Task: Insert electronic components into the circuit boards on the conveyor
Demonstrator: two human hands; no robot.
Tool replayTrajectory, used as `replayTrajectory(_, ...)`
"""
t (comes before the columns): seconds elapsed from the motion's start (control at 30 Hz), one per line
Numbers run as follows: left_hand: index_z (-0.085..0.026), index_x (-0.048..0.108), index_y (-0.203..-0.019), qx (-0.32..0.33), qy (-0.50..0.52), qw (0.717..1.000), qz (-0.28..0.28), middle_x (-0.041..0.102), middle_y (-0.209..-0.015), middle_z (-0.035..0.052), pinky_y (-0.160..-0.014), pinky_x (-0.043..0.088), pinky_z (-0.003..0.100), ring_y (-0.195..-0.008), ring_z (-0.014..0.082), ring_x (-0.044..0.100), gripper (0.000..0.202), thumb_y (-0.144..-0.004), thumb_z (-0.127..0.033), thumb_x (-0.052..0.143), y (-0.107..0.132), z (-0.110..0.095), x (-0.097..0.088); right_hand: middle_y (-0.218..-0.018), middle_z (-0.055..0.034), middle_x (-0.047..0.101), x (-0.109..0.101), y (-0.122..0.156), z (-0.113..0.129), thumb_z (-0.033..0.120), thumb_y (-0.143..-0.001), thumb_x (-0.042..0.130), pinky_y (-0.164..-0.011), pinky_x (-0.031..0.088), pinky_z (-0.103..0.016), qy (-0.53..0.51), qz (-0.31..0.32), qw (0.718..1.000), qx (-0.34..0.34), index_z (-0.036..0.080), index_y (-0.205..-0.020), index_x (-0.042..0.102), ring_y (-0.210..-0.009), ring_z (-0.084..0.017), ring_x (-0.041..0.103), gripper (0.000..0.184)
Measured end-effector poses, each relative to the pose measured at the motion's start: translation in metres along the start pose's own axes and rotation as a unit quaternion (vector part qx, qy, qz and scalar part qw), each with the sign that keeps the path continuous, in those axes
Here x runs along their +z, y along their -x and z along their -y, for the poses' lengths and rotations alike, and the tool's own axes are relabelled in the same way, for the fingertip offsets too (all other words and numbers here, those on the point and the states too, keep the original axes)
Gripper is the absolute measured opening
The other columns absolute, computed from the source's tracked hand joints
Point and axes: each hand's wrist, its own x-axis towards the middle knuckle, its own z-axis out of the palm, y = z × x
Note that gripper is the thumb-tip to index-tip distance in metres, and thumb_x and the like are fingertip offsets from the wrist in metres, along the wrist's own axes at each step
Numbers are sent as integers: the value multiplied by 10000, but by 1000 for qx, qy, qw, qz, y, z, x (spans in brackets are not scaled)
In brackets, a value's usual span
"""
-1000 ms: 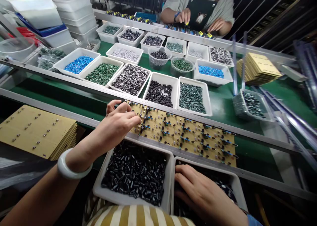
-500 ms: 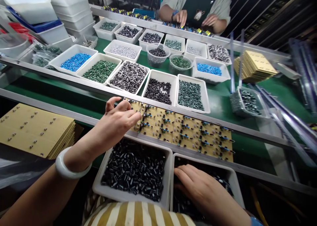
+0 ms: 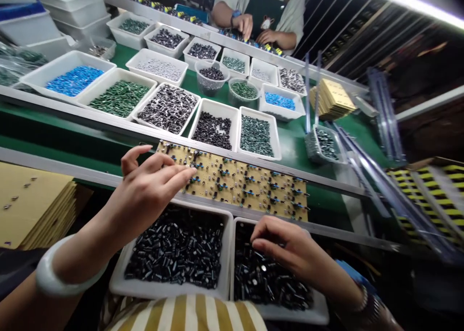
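My left hand (image 3: 147, 191), with a white bangle on its wrist, reaches to the left end of a long tan circuit board panel (image 3: 235, 181) on the rail. Its fingers are pinched together at a small black part on the board. My right hand (image 3: 290, 249) hovers in the right white tray (image 3: 322, 314) of black capacitors, fingers curled and pinching among them; what they hold is too small to make out. The left white tray (image 3: 226, 253) of black capacitors sits under my left wrist.
Behind the rail, several white trays (image 3: 213, 109) of blue, green and black parts stand on green matting. A stack of tan boards (image 3: 32, 205) lies at left. Another person's hands (image 3: 253, 29) work at the far bench. Yellow-black striped barriers (image 3: 431, 186) are at right.
The view swung to the right and down. My right hand lifted from flat in the tray into a curled pinch. My left hand stayed pinched at the board's left end.
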Motion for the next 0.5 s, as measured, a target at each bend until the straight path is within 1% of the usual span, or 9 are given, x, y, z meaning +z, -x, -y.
replayTrajectory(0.03,-245,633,-1271,12,23,1000,4,751,-1086,39,-1055,311,485,-1047,260,610,280,-1014,-153,573,4,-8,2,-796,-31,684,-1,-3,0,504,-981,609,-659,540,-254,-58,-10,998,26,184,-904,673,-713,-155,651,335)
replayTrajectory(0.1,-230,658,-1217,66,88,992,61,738,-1028,36,-985,368,428,-999,255,599,231,-993,-289,654,16,-25,11,-754,-15,679,-2,-9,0,542,-954,633,-606,534,-242,-149,-29,987,61,163,-963,684,-633,-133,637,382)
replayTrajectory(0.13,-240,679,-1141,91,120,982,110,724,-955,20,-987,363,425,-946,244,597,218,-965,-367,697,23,-34,18,-763,-12,689,-1,-13,1,534,-950,644,-625,544,-243,-169,-36,983,67,160,-1013,698,-642,-129,648,383)
replayTrajectory(0.17,-248,687,-1082,121,142,969,162,703,-887,4,-1034,331,442,-904,235,595,217,-938,-404,727,31,-42,27,-795,-17,709,-1,-16,3,513,-950,655,-668,559,-248,-172,-41,982,64,164,-1063,713,-683,-133,670,371)
replayTrajectory(0.23,-248,686,-1006,151,153,957,197,674,-836,-11,-1055,300,452,-838,220,584,176,-898,-358,772,44,-54,46,-893,-34,751,1,-22,9,466,-959,663,-770,581,-269,-157,-51,985,54,187,-1152,728,-799,-150,712,345)
replayTrajectory(0.3,-239,684,-937,146,139,960,193,651,-783,-22,-1066,274,462,-800,207,569,129,-879,-271,795,54,-59,61,-1001,-50,772,4,-28,15,446,-954,678,-831,595,-294,-142,-64,987,42,211,-1188,729,-886,-171,733,336)
replayTrajectory(0.37,-233,671,-829,146,138,963,180,627,-725,-33,-1088,241,468,-768,194,546,143,-870,-233,807,58,-59,68,-1036,-56,777,7,-35,19,435,-942,699,-837,606,-306,-114,-92,989,17,216,-1148,742,-900,-183,741,304)
replayTrajectory(0.43,-230,642,-731,158,152,961,168,610,-687,-42,-1113,209,468,-737,184,521,218,-868,-229,812,58,-56,68,-1021,-57,777,10,-43,24,403,-946,701,-840,610,-310,-53,-130,990,-30,213,-1099,751,-903,-187,740,249)
replayTrajectory(0.5,-228,616,-681,161,156,961,163,594,-656,-51,-1131,188,473,-712,181,502,268,-866,-216,810,56,-54,65,-1016,-56,771,12,-53,28,349,-967,680,-848,610,-314,30,-165,982,-90,216,-1098,743,-909,-186,736,197)
